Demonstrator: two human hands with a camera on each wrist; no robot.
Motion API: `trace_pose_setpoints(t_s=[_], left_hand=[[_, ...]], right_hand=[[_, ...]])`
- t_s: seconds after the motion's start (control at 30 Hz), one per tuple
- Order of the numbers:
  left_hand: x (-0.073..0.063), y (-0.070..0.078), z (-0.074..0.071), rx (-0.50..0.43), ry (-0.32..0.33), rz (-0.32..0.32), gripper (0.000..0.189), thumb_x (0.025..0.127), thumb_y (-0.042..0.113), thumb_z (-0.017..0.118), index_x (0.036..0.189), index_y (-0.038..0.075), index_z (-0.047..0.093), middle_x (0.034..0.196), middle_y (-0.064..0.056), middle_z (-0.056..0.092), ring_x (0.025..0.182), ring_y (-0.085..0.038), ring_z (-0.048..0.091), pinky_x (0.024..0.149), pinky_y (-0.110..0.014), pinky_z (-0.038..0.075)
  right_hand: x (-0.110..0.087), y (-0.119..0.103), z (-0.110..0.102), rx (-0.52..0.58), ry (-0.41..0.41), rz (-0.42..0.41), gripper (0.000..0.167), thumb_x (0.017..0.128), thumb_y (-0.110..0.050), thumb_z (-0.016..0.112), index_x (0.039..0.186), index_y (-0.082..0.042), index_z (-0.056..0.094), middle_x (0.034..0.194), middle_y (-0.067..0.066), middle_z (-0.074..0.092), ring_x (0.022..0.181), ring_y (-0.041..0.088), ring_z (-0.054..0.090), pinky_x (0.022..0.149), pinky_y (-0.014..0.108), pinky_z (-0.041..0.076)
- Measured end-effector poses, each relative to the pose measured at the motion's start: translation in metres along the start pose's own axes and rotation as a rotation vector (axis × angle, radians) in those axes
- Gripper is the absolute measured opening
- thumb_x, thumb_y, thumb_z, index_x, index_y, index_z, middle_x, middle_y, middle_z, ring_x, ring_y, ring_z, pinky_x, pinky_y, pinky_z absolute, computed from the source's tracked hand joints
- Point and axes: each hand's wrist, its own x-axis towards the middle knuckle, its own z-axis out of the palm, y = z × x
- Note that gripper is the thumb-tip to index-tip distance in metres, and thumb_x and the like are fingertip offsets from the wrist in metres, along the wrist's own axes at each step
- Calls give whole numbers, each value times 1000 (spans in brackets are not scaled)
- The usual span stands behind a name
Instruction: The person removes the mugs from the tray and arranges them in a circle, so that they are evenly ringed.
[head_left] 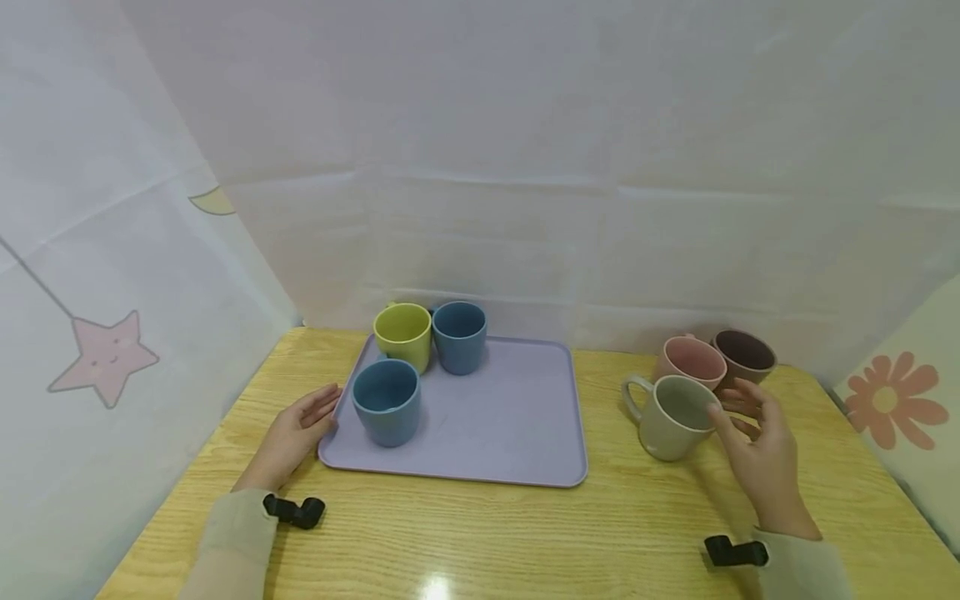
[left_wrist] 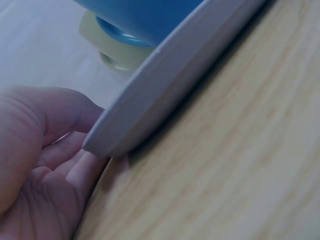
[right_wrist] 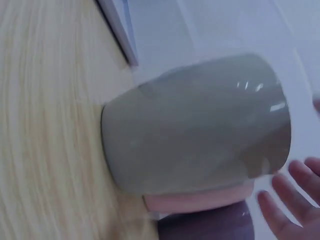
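A grey-white mug (head_left: 671, 421) stands upright on the table to the right of the tray, its handle turned left. My right hand (head_left: 763, 454) is at its right side, thumb near the rim and fingers spread; the right wrist view shows the fingers (right_wrist: 287, 200) beside the mug's mouth, not wrapped round it. My left hand (head_left: 294, 435) rests at the left edge of the lilac tray (head_left: 510, 425), fingers loosely extended against the rim. On the tray are a yellow-green mug (head_left: 403, 333) and two blue mugs, one at the back (head_left: 460, 337), one in front (head_left: 387, 404).
Behind the grey-white mug stand a pink mug (head_left: 692, 360) and a dark purple-brown mug (head_left: 742, 357), close together. The wooden table (head_left: 480, 533) meets a pale cloth (head_left: 480, 208) at its back and sides.
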Motion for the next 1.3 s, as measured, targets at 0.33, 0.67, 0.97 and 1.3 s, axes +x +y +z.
trace_pose_setpoints(t_s=[0.33,0.67,0.97,1.3], left_hand=[[0,0,1,-5,2,3,61,105,9,56,159,1,28,160,-20,35,147,-37,33,97,-6,40],[0,1,1,-6,0,20,62,105,9,56,159,0,28,160,-21,35,146,-38,34,96,-5,41],[-1,3,2,8,1,15,61,105,8,56,158,0,28,160,-21,35,146,-38,34,95,-5,41],[0,1,0,7,0,9,61,105,10,56,159,1,28,160,-20,35,146,-37,34,97,-6,41]], right_hand=[[-12,-33,26,147,213,-185,26,89,17,60,114,14,65,106,-5,61,99,5,60,86,9,50],[-24,-73,88,243,20,-478,32,76,30,59,105,19,62,98,30,59,96,11,62,89,11,51],[-14,-79,143,237,-161,-480,41,81,15,71,119,4,65,113,18,63,101,33,64,95,29,56],[2,-110,189,408,-473,-7,52,91,-5,73,139,-2,54,138,18,52,127,39,53,106,48,49]])
